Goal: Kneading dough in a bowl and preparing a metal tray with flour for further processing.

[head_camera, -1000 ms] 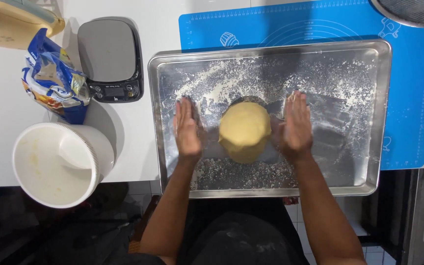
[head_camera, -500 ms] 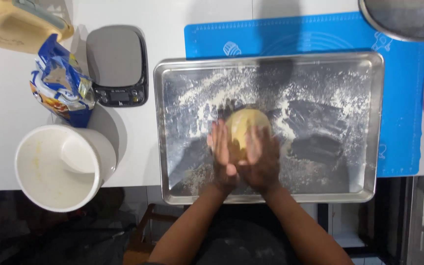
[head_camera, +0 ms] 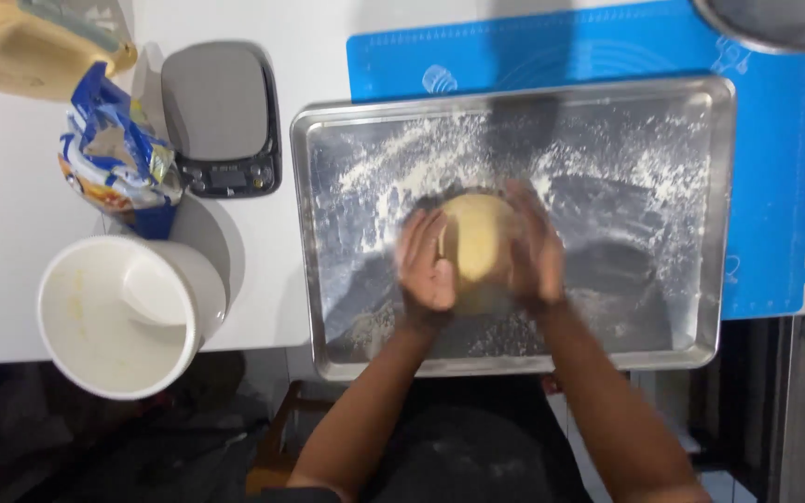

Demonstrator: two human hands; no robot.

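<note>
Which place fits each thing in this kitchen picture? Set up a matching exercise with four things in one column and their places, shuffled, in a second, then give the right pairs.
Things:
1. ball of dough
2. kitchen scale
3. white bucket
4. blue mat

Places:
A. under the far and right edges of the metal tray
B. at the table's near left edge
C. between the left hand and right hand
D. left of the tray, beside the crumpled bag

Pairs: 1-C, 2-D, 3-B, 4-A

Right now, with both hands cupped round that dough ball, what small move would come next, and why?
Probably a slight turn of the dough ball on the floured tray: the left hand and right hand cup opposite sides, so turning would likely even its roundness.
</note>
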